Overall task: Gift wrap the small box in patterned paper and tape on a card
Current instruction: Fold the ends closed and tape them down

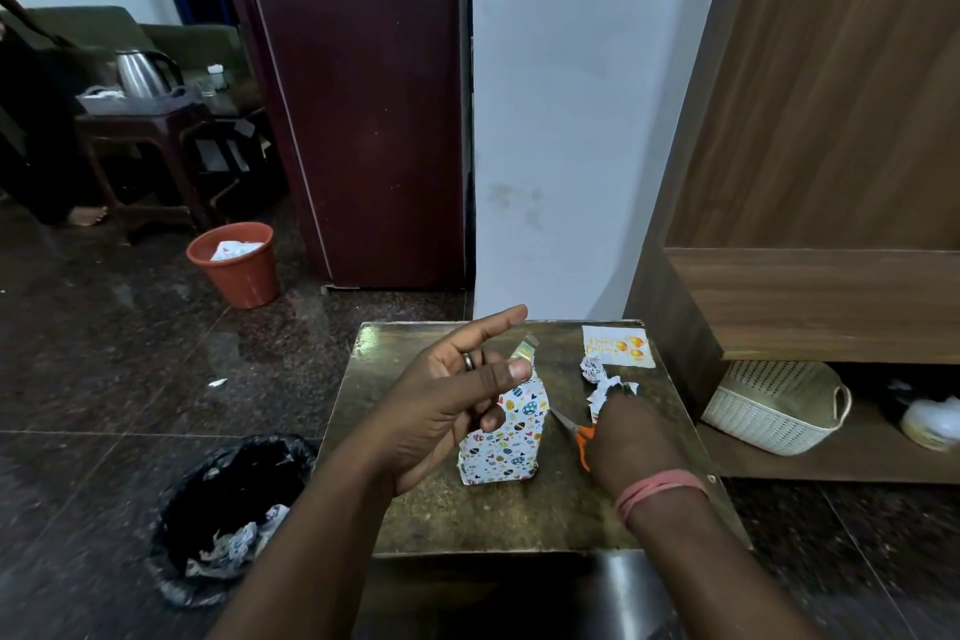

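Holding a short bit of tape (523,347) stuck on the fingertips, the left hand (457,395) hovers half open over the wrapped box (506,437), which stands mid-bench (415,509) with its top flap unsealed. The right hand (623,437) rests on the orange scissors (579,434) near paper scraps (602,387); can't tell if it's gripping them. Card (618,346) waits at the far edge. Risk: tape folds onto itself, or the flap springs open with nothing pinning it.

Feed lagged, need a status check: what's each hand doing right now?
Left hand: raised over the wrapped box, pinching a strip of tape.
Right hand: resting on the scissors; grip cannot be told.
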